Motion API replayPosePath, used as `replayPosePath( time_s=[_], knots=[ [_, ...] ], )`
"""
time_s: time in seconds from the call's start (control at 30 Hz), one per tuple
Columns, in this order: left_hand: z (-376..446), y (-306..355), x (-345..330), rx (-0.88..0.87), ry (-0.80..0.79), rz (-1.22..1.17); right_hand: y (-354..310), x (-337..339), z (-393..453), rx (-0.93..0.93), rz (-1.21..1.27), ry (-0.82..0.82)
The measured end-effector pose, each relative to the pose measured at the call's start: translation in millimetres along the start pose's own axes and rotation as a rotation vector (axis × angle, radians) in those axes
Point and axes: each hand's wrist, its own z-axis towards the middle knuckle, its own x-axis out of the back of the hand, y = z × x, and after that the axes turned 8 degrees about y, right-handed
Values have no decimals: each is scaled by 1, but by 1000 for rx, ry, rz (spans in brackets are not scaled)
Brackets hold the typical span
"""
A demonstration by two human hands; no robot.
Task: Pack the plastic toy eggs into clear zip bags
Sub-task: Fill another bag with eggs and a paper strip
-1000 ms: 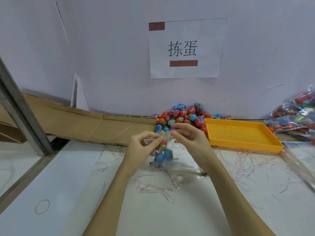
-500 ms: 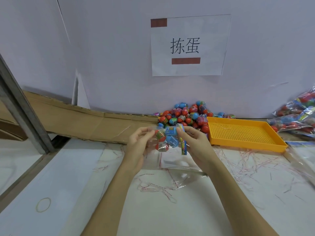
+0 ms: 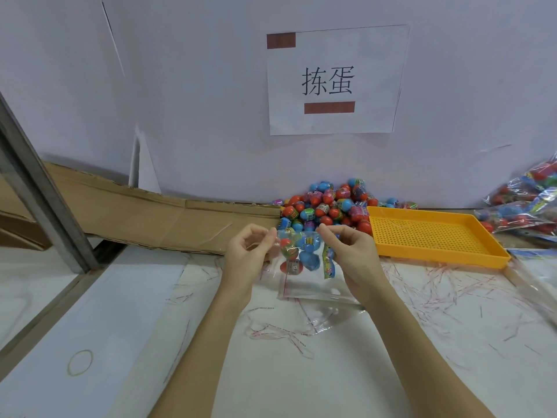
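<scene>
Up it comes! The clear zip bag [image 3: 304,254] has lifted off the tabletop since a second ago, when its eggs sagged low between the hands; now it hangs in the air just in front of the heap of loose eggs [image 3: 327,206], to the left of the yellow tray [image 3: 434,236]. The left hand [image 3: 245,256] pinches the bag's top left corner between thumb and fingertips, and the right hand [image 3: 351,251] pinches the top right corner the same way, both grips narrow and tight on the film. That reads like the mouth being pulled taut for sealing, so this bag looks loaded and close to done. The mouth points up, the top edge runs left to right between the two pinches, and the bag's long axis drops down toward the table, with the red and blue eggs [image 3: 301,251] bunched high inside it. Whether the zip is closed, I can't tell. Finished bags [image 3: 524,206] lie well beyond the tray's far right end.
</scene>
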Motion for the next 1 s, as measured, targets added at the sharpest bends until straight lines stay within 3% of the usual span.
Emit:
replayPosePath(
  time_s=[0.2, 0.53, 0.73, 0.9, 1.0],
  knots=[
    [0, 0, -1, 5, 88, -47, 8, -13, -4, 180, -77, 83],
    [-5, 5, -3, 146, -147, -87, 10, -10, -2, 111, -27, 82],
    [-3, 2, 1, 91, -77, 31, 11, -10, -2, 137, -81, 93],
    [0, -3, -1, -182, 46, 198, 13, -17, -6, 228, -147, 153],
    [-2, -5, -3, -216, 17, 181, 12, -20, -8, 228, -151, 175]
  ],
)
